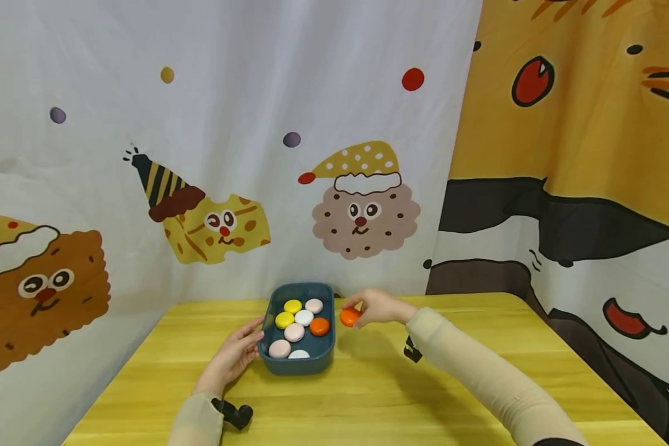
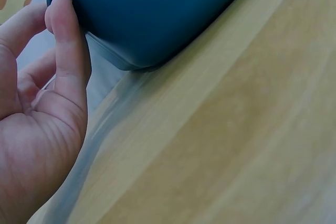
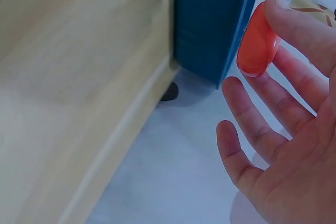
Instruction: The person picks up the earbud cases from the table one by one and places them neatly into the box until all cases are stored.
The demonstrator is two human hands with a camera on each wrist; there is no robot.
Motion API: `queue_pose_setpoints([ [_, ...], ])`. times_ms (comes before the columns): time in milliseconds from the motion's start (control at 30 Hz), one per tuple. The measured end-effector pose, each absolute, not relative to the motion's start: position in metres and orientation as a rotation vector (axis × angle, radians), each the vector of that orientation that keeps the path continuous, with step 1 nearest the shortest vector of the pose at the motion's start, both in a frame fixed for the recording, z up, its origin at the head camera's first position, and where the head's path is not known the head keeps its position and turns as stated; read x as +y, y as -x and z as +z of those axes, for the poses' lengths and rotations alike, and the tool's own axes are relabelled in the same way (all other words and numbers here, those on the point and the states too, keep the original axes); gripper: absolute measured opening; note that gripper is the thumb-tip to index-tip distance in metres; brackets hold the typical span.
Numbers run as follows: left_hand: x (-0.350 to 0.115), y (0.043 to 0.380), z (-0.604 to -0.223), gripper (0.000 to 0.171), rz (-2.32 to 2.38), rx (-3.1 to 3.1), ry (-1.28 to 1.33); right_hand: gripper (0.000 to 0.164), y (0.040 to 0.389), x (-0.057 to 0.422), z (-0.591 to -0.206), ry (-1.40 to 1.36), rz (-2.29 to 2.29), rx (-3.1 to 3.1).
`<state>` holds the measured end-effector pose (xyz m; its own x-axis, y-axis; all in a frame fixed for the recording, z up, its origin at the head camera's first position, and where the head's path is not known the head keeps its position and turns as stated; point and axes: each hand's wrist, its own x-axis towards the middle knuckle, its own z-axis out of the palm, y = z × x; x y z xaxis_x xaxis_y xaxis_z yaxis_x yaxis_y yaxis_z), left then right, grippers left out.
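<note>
Between thumb and fingertips, my right hand pinches a glossy orange rounded disc, just outside the right wall of a dark blue rectangular bin. In the right wrist view, the disc is held on edge by the thumb, and the lower fingers are spread apart. My left hand rests against the bin's left side, its fingertips at the rim in the left wrist view. Inside the bin lie yellow discs, pink discs, white discs and one orange disc.
The bin stands near the back edge of a yellow wood-grain table. Close behind hangs a white curtain with cartoon prints, and more printed cloth hangs at the right. A black strap shows at my left wrist.
</note>
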<state>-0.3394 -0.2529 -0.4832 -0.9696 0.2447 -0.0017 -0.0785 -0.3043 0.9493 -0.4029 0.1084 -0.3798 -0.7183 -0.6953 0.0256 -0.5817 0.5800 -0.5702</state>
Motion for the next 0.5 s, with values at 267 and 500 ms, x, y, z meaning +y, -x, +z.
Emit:
queue_pose_setpoints([
  [267,-0.254,0.339,-0.485,0.064,2.374,1.719,-0.255,0.050,0.405,0.107,-0.368,1.073,-0.811,2.643],
  [500,-0.254,0.340,-0.485,0.064,2.371,1.729,-0.229,0.048,0.407,0.101,-0.362,1.090,-0.801,2.633],
])
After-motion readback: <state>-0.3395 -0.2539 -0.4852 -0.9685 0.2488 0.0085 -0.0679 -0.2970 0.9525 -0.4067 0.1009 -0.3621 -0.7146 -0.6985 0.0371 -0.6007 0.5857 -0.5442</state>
